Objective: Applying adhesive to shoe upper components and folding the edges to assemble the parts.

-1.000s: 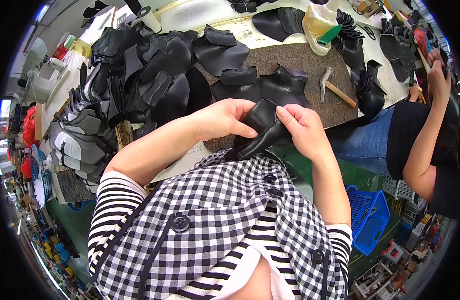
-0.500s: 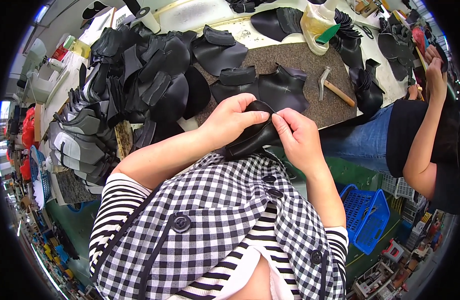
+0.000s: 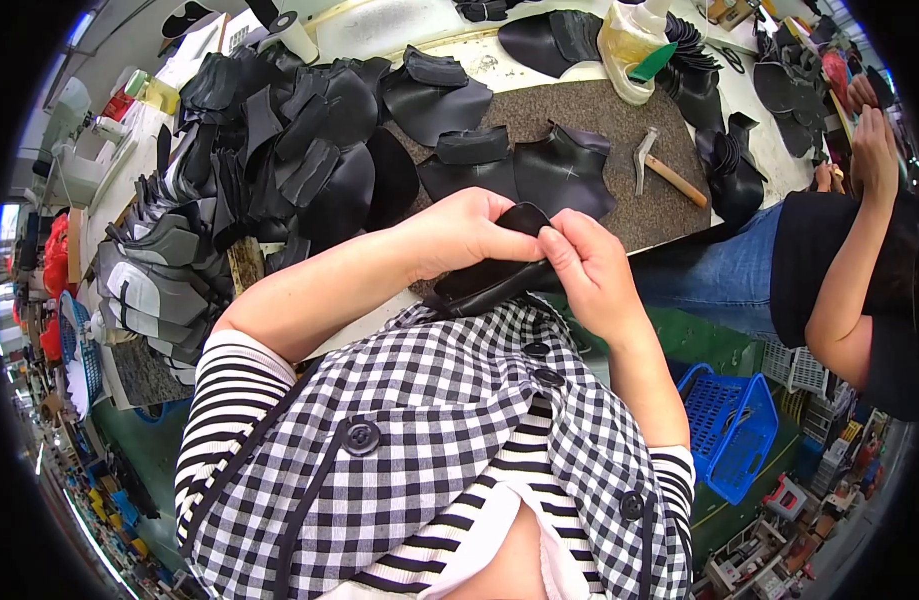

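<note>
Material [image 3: 487, 280], black and leather-like, sits between our left hand [image 3: 476, 237] and right hand [image 3: 596, 270], just before our checked garment [image 3: 419, 480]. Each grip pinches it between thumb and fingers; our thumbs now sit closer together than a second ago, and less of the glossy face shows. The material's rounded end points away from us, while the long axis of its folded band lies flatter, rising slightly rightward. Beyond, on the pale surface [image 3: 486, 69], a wooden-handled hammer [image 3: 669, 175] rests on a rough, speckled brown mat [image 3: 581, 108].

Left hand [image 3: 477, 238], right hand [image 3: 591, 268] close together, fingers [image 3: 563, 254] pinching.
</note>
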Motion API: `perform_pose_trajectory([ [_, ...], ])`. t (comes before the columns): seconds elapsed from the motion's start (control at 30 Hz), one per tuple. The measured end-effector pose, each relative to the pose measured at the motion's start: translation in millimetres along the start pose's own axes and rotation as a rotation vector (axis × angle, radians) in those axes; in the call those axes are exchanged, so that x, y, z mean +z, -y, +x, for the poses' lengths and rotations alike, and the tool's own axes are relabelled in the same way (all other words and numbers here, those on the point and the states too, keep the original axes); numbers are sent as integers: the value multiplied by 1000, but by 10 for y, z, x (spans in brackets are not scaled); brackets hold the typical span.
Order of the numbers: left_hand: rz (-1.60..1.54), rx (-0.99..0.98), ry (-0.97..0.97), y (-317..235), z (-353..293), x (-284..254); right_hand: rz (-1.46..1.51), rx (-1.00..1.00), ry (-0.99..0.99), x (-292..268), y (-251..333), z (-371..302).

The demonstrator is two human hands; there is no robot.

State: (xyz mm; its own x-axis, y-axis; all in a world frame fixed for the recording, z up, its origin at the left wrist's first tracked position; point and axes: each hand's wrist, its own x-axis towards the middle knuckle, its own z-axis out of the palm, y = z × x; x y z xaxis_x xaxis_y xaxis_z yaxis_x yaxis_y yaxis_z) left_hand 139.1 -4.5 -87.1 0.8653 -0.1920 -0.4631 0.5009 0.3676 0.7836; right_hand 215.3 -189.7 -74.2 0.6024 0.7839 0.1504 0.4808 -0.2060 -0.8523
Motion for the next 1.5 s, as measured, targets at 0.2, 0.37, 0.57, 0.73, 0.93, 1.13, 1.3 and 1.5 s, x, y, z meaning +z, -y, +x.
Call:
perform_pose_trajectory([
  [0.2, 1108, 765, -90, -71, -75, 92, 368, 140, -16, 39, -139, -65],
  [0.37, 1401, 867, 185, -219, -199, -188, 300, 194, -28, -62, -268, -152],
  [0.57, 1415, 911, 146, -138, -346, -69, -55, -259, 118, -150, 17, -189],
  [0.73, 1487, 1198, 333, -13, -374, 25, -111, -391, 157, -67, 123, -367],
  [0.93, 1572, 1432, 429, -168, -470, -48, -64, -371, 326, -210, 52, -466],
  [1.13, 366, 504, -131, -39, -273, -55, 684, 410, -121, -51, -412, -322],
  [1.3, 378, 1013, -466, 68, -75, 116, 979, 425, -310, 60, -121, 32],
  [1.5, 1349, 1203, -411, 6, -276, 20, 795, 284, -392, 70, -122, 55],
])
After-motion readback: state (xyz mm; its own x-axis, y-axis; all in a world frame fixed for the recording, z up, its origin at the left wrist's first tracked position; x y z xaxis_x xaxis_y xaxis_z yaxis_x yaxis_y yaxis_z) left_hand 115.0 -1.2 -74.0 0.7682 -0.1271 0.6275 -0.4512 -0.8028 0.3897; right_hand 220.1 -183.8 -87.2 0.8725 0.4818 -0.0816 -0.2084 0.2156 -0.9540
